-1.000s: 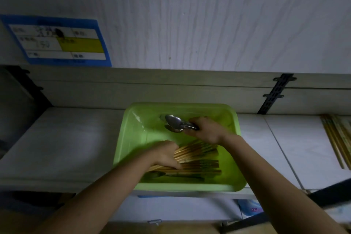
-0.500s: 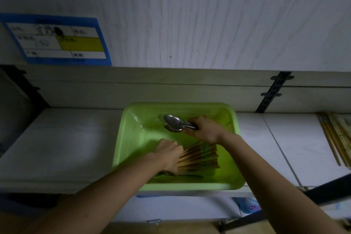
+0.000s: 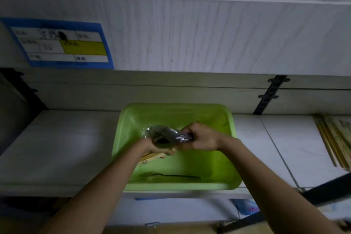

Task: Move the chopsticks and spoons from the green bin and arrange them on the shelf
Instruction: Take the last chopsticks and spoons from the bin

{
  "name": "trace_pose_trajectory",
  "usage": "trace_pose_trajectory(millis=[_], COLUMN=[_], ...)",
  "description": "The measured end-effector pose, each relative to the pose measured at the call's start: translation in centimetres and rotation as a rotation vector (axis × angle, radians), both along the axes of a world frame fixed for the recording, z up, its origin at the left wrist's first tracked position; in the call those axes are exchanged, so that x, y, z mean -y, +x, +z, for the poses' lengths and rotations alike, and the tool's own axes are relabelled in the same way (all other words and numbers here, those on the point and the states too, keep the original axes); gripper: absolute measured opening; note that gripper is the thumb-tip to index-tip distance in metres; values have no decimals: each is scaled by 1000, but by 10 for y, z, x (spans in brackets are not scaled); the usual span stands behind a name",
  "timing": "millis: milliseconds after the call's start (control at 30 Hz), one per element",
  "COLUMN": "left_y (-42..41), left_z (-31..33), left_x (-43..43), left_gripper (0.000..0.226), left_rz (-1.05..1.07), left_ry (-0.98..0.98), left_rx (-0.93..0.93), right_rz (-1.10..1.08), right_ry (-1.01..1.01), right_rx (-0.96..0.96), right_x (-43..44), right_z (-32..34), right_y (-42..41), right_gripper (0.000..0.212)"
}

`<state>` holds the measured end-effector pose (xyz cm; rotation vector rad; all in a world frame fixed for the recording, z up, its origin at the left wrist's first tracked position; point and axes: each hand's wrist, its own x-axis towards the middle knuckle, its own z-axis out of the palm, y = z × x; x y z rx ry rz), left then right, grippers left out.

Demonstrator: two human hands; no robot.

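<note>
Over the green bin [image 3: 230, 159], the left hand [image 3: 152, 145] grips a chopstick bundle [image 3: 152, 156], mostly hidden. The right hand [image 3: 203, 137] is closed on blurred spoons [image 3: 167, 133]. One spoon [image 3: 171, 176] lies near the front wall.

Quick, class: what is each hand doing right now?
Left hand: closed on a bundle of chopsticks.
Right hand: closed on the spoons.

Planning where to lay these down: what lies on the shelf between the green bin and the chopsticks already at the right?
Nothing: the head view shows bare white shelf between the green bin and the chopsticks.
</note>
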<state>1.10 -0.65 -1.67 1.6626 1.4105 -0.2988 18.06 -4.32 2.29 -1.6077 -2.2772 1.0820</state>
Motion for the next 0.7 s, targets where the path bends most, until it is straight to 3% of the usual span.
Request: trace_pose_trajectory(millis=[100,233,300,367,433,533,567,700], left_y=[-14,-22,-20,-17,-14,-14,-15,-11], left_z=[1,0,-2,-4,-1,4,6,5], left_x=[-6,-14,-21,-25,-25,-20,-18,-20], left_gripper=[50,52,39,4,4,66,74,61], left_rz=[-29,-45,-87,-71,-71,-136,-145,-161], left_ry=[54,42,69,23,22,53,67,50], left_rx=[-100,41,23,49,35,19,32,131], right_rz=[77,83,95,112,122,204,234,261], right_ry=[-22,-123,-157,-183,-159,-101,-82,-46], right_rx=[145,134,162,199,241,372,409,459], right_x=[4,7,7,8,9,16,18,22], right_z=[-5,-18,-25,-30,-32,-32,-32,-41], right_y=[-5,-17,-23,-25,-26,-30,-32,-43], right_gripper=[21,27,17,13,19,29,31,33])
